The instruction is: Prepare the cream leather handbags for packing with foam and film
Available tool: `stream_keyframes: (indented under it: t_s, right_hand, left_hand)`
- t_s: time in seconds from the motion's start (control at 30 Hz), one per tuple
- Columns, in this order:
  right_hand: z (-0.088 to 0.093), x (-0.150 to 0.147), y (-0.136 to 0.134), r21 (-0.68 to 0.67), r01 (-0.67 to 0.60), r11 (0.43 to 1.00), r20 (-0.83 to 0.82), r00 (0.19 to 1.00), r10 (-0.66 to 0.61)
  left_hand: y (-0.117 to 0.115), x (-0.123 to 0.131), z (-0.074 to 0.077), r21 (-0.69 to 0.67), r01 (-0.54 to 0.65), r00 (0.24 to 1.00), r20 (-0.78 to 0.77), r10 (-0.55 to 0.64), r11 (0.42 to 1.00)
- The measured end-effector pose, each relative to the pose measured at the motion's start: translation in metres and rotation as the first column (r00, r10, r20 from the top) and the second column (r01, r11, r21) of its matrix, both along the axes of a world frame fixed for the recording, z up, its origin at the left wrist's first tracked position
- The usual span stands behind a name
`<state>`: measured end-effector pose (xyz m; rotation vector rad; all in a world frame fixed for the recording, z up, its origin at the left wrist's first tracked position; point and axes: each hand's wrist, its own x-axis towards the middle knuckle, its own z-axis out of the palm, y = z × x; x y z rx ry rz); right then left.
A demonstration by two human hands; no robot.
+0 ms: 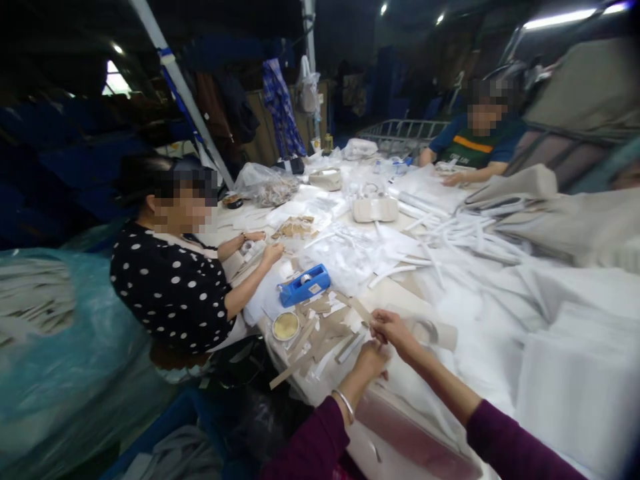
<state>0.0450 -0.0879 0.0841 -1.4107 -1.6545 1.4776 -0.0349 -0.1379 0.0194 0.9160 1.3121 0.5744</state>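
The person's plum sleeve [510, 448] contrasts with a co-worker's black blouse [170, 287] with white polka dots, a bright blue tape dispenser [304, 285] and tan strips [320, 330].

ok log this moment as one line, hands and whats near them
right hand: at end of beige strip | left hand: close below it, grip unclear | near: blue tape dispenser, round dish

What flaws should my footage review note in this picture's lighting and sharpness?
Head view: white plastic sheeting looks overexposed, bright ceiling tube lights glare, the white-and-blue pole leans, likely from wide-angle distortion, and the far left falls into dark shadow.
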Motion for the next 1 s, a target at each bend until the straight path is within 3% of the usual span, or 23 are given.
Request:
stream_keyframes:
  t_s: [0.07, 0.2, 0.4, 0.7, 1.0]
  right_hand:
    - [0.006, 0.034, -0.019, -0.157, 0.152, 0.976, -0.157, 0.972, -0.176]
    - [0.000, 0.084, -0.054, -0.241, 0.363, 0.900, -0.125, 0.908, -0.399]
    - [-0.018, 0.116, -0.090, -0.254, 0.495, 0.831, 0.076, 0.866, -0.494]
    - [-0.037, 0.101, -0.078, -0.377, 0.451, 0.809, 0.145, 0.891, -0.430]
    - [-0.053, 0.062, -0.057, -0.603, 0.387, 0.698, 0.030, 0.885, -0.465]
  left_hand:
    - [-0.002, 0.000, 0.003, 0.014, 0.021, 0.999, -0.050, -0.020, 1.000]
    - [-0.002, -0.001, 0.011, 0.101, 0.071, 0.995, -0.075, -0.064, 0.992]
    - [-0.004, -0.006, 0.016, 0.131, 0.078, 0.997, -0.005, -0.078, 0.988]
    - [-0.001, -0.013, 0.014, 0.099, 0.006, 0.987, 0.158, -0.021, 0.995]
    - [-0.003, -0.014, 0.021, 0.005, -0.101, 0.977, 0.188, 0.098, 0.995]
